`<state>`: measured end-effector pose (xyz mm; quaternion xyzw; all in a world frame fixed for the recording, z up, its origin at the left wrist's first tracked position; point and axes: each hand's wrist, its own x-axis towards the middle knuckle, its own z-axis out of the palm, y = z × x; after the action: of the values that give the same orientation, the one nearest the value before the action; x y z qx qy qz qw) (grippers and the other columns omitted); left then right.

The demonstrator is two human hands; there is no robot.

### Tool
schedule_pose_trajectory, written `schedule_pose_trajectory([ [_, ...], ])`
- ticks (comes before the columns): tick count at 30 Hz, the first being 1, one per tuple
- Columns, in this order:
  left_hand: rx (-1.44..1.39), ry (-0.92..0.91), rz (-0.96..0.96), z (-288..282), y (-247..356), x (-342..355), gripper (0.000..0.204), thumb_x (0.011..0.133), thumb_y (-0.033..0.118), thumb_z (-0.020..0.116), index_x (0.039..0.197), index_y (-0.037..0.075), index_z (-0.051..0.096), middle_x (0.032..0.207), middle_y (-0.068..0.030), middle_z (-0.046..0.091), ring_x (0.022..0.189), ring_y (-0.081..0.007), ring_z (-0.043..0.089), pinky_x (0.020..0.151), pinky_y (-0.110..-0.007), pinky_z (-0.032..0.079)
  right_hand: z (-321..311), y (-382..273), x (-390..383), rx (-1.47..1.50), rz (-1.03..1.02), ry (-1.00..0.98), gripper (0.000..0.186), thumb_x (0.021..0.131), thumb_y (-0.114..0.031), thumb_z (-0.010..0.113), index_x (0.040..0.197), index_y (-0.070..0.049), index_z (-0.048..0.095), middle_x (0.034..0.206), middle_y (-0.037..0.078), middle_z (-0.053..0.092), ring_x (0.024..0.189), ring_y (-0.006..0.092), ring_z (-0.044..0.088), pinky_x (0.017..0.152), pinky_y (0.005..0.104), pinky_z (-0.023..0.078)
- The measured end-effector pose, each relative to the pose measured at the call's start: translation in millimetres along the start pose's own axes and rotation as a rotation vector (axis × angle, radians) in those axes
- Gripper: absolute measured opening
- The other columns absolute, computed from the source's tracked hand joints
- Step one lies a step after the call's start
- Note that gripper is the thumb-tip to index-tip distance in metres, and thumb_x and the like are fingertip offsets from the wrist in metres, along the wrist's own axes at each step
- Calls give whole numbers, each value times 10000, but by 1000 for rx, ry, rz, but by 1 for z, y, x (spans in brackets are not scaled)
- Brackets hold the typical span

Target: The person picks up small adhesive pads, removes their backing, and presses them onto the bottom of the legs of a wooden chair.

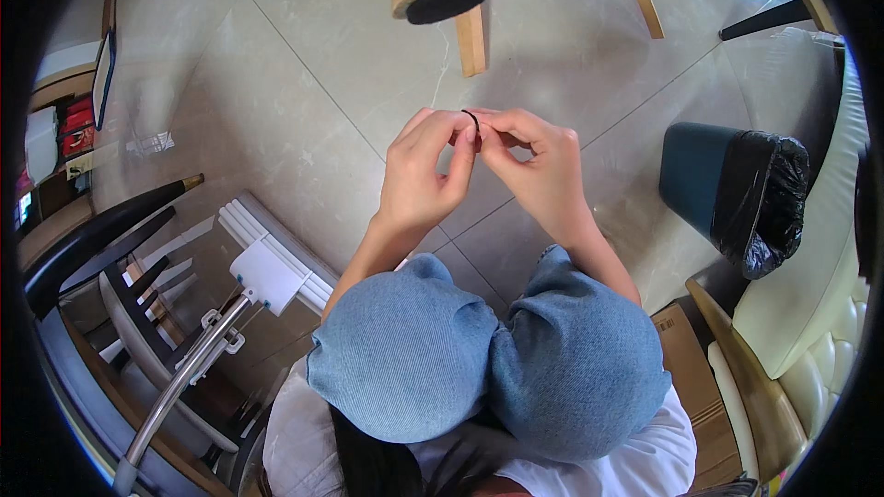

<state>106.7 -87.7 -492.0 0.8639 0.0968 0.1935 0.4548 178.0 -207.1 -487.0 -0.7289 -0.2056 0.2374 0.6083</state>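
Note:
My left hand (419, 175) and my right hand (541, 164) meet in front of my knees, above the tiled floor. Between their fingertips is a thin black band (474, 118), curved like a hair tie. Thumb and fingers of the left hand pinch it from one side, and those of the right hand pinch it from the other. Part of the band is hidden behind the fingers. Both forearms reach past my denim-covered knees (405, 345).
A wooden leg with a dark pad (448, 2) hangs over the floor ahead. To the right stand a dark bin lined with a black bag (764, 193), a cream padded seat (810, 313) and a cardboard box (695, 387). A mop (276, 271) and chair parts lie left.

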Motion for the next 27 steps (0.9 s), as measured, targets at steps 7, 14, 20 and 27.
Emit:
schedule_pose_trajectory([
  [7, 33, 12, 31, 2, -1, 0, 62, 753, -42, 553, 802, -5, 544, 747, -103, 566, 661, -205, 543, 623, -268, 437, 5, 7, 2, -6, -60, 53, 158, 730, -5, 625, 889, -6, 621, 738, 68, 636, 703, 109, 627, 648, 230, 496],
  [14, -157, -24, -163, 2, -5, -4, 16, 794, -15, 533, 800, -2, 536, 741, -77, 571, 695, -152, 560, 636, -255, 446, -6, 16, 5, 55, 29, 87, 55, 769, 3, 579, 822, 16, 583, 724, 65, 632, 705, 123, 640, 650, 232, 500],
  [20, -529, -33, -357, 11, -8, -10, 61, 859, 22, 486, 821, -1, 528, 754, -44, 572, 725, -101, 549, 662, -230, 450, -76, 4, -14, -62, 69, 322, 65, 815, -16, 560, 854, 31, 583, 728, 60, 626, 697, 116, 637, 626, 209, 485],
  [27, -641, -118, -416, 11, -22, -14, 87, 908, 71, 443, 860, 17, 491, 776, -51, 576, 719, -76, 524, 677, -215, 423, -244, -34, -84, -709, 64, 959, 155, 869, -102, 539, 939, 20, 604, 721, 60, 623, 645, 84, 590, 598, 220, 463],
])
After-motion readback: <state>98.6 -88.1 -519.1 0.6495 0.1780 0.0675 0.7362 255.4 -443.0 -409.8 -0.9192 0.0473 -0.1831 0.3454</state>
